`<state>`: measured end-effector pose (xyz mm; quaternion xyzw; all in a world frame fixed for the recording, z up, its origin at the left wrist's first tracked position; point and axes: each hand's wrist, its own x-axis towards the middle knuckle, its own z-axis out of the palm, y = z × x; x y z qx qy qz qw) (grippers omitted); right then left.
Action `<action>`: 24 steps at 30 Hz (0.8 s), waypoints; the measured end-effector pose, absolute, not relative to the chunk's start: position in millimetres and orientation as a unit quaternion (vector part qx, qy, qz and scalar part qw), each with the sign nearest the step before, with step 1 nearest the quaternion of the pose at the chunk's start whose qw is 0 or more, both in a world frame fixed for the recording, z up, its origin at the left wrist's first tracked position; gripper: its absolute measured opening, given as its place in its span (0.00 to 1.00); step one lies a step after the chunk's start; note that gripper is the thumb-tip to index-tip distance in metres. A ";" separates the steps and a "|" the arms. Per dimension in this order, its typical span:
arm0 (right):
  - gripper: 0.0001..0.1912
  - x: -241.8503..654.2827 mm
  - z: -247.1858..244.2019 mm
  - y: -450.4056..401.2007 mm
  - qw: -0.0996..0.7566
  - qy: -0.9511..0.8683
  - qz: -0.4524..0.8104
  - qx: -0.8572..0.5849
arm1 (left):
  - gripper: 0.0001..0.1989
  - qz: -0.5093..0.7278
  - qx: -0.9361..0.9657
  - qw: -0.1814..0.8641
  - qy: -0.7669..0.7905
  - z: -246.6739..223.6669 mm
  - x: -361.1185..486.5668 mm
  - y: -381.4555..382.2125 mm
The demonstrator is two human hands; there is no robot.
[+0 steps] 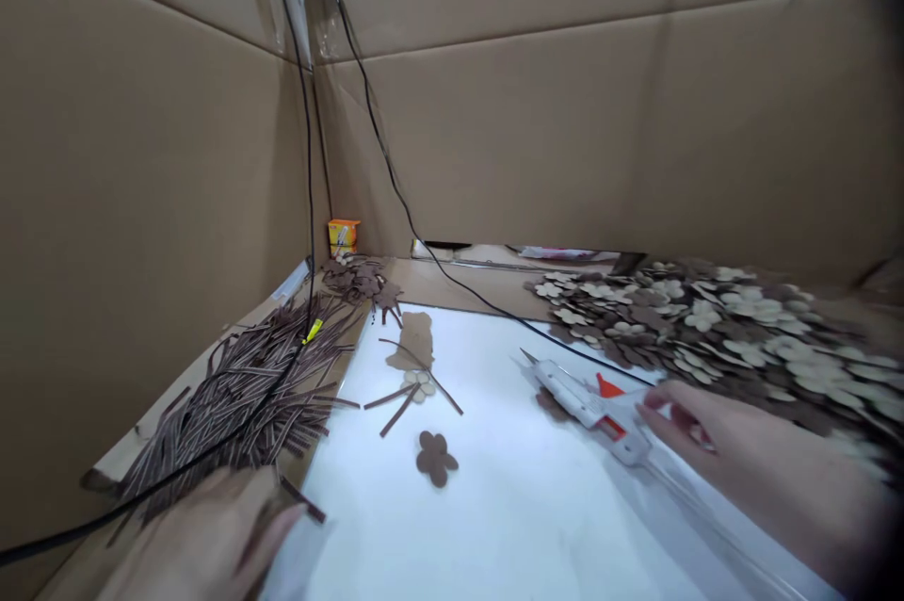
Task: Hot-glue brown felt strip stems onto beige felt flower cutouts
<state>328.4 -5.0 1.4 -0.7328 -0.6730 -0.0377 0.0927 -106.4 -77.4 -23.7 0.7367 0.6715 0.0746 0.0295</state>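
My right hand (pixel 734 450) is closed around the handle of a white hot glue gun (pixel 575 394) with a red trigger. Its metal nozzle points left and away, and a clear glue stick (pixel 706 507) trails from its back. At the lower left, my left hand (pixel 204 535), smeared by motion, has a short brown strip (pixel 303 499) sticking out between thumb and fingers. It is beside a heap of brown strips (pixel 247 384) with pale stitching. A brown felt flower (pixel 436 459) lies on the white board (pixel 494 526); another brown flower (pixel 551 405) is partly under the gun.
A cream flower (pixel 419 384), loose strips (pixel 399 408) and a tan patch (pixel 413 342) lie farther back. Brown and cream flowers (pixel 706 318) pile up at right. A black cord (pixel 395 177) crosses the work area. Cardboard walls (pixel 529 139) enclose it; an orange box (pixel 344 236) stands in the corner.
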 end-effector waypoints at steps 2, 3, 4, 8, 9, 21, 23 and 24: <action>0.16 340.0 -5.1 -8.2 0.101 -0.670 -0.025 -0.735 | 0.09 0.075 0.801 0.078 0.588 -4.4 -68.2 -48.9; 0.16 342.8 -7.9 -9.6 0.113 -0.672 -0.021 -0.731 | 0.08 0.092 0.830 0.067 0.546 3.5 -50.8 -30.1; 0.15 343.9 -10.1 -10.9 0.128 -0.675 -0.020 -0.726 | 0.10 0.097 0.851 0.045 0.514 9.2 -35.5 -9.1; 0.16 339.6 -11.1 -15.9 0.188 -0.682 -0.028 -0.707 | 0.11 0.093 0.907 -0.041 0.409 8.2 -0.5 73.5; 0.15 338.0 -10.1 -17.0 0.197 -0.684 -0.024 -0.702 | 0.10 0.093 0.910 -0.041 0.402 3.9 2.8 88.5; 0.12 295.8 8.6 -23.3 0.286 -0.716 0.132 -0.623 | 0.08 0.255 0.894 0.067 0.362 -0.8 16.1 79.1; 0.12 274.4 18.8 -20.3 0.313 -0.732 0.192 -0.573 | 0.09 0.285 0.884 0.096 0.357 0.3 24.1 62.8; 0.12 263.6 23.3 -17.5 0.319 -0.737 0.237 -0.547 | 0.09 0.297 0.881 0.109 0.352 0.3 27.7 54.4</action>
